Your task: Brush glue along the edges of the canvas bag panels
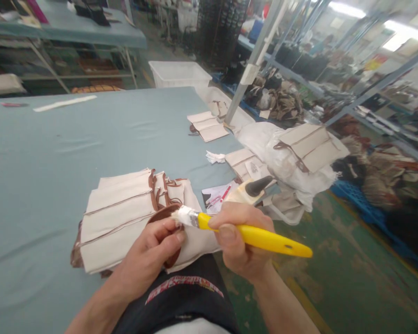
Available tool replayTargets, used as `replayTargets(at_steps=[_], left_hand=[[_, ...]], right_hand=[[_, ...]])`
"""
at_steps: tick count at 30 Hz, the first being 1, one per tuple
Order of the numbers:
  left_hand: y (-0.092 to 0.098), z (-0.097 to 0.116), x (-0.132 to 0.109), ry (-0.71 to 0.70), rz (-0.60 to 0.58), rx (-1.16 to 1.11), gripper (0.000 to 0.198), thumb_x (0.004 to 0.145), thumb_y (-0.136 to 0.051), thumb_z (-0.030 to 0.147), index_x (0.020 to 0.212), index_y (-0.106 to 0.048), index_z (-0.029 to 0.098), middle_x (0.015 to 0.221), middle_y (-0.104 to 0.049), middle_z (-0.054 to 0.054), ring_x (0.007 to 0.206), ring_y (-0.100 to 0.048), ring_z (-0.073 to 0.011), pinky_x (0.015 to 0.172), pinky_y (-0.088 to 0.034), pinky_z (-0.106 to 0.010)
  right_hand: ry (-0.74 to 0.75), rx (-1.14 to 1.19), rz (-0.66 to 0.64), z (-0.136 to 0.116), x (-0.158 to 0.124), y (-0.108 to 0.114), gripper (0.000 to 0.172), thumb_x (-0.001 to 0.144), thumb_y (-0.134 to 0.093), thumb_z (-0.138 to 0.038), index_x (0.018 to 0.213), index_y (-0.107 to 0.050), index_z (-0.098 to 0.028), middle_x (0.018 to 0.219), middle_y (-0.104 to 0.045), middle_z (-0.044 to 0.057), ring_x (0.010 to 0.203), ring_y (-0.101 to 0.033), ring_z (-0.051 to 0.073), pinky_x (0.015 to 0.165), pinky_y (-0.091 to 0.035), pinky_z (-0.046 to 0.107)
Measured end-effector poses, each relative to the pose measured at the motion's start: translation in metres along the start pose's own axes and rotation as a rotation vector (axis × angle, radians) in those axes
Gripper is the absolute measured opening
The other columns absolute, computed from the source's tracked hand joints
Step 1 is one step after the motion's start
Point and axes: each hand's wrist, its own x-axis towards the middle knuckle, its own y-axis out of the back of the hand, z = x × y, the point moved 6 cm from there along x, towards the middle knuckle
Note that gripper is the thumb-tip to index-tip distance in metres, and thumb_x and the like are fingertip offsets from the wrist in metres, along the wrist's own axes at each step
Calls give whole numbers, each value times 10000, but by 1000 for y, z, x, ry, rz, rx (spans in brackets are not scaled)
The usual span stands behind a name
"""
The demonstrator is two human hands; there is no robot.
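While your left hand [146, 254] pinches a brown strip [162, 213], your right hand [246, 255] grips a brush [259, 237], apparently mid-coating, next needing even strokes.

Unreadable red lettering [184, 284] on dark clothing [202, 308]

yel-hndl brush [264, 240], brn strip [163, 213], crm pcs [116, 208]

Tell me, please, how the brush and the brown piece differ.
The brush has a bright yellow handle, while the brown piece is dark. The brush is straight; the brown piece curves. The right hand grips the brush, while the left hand pinches the brown piece. Both are held, close together.
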Motion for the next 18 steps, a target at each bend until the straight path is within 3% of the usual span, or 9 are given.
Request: replayTargets(at_steps=[5, 10, 13, 16, 18], left_hand=[[-2, 5, -1, 33, 81, -147, 356, 749, -916, 462, 868, -793, 150, 591, -569, 21, 490, -399, -84, 462, -332, -196], [-8, 22, 0, 40, 50, -164, 420, 685, -958, 490, 873, -828, 138, 600, -602, 12, 483, -392, -67, 451, -305, -174], [8, 27, 4, -16, 93, -77, 470, 718, -929, 565, 919, -854, 147, 608, -606, 14, 519, -436, -92, 470, -344, -182], [31, 27, 3, -116, 138, 128, 503, 845, -820, 623, 1072, -867, 176, 837, -763, -60, 774, -660, -217, 681, -545, -259], [36, 25, 0, -150, 70, 289, 440, 898, -788, 578, 1091, -854, 188, 979, -795, -86, 930, -702, -265, 819, -576, -294]], right_hand=[[-27, -84, 132, 14, -4, 7, 216, 1121, -520, -359, 1048, -687, -245, 719, -731, -8, 657, -738, 168, 698, -631, 300], [8, -262, -32, 25, -2, -11, 142, 1088, -559, -221, 1084, -700, -207, 940, -824, 69, 826, -801, 182, 731, -624, 262], [-51, -261, -2, 29, 5, -13, 203, 1108, -527, -263, 1024, -701, -201, 885, -803, 49, 770, -774, 165, 689, -596, 240], [-142, -267, 96, 36, 11, -1, 267, 1120, -520, -350, 990, -699, -202, 829, -757, 24, 701, -714, 161, 646, -561, 255], [-204, -262, 133, 44, 14, 6, 329, 1124, -511, -418, 971, -700, -196, 810, -728, 19, 690, -687, 165, 644, -544, 272]])
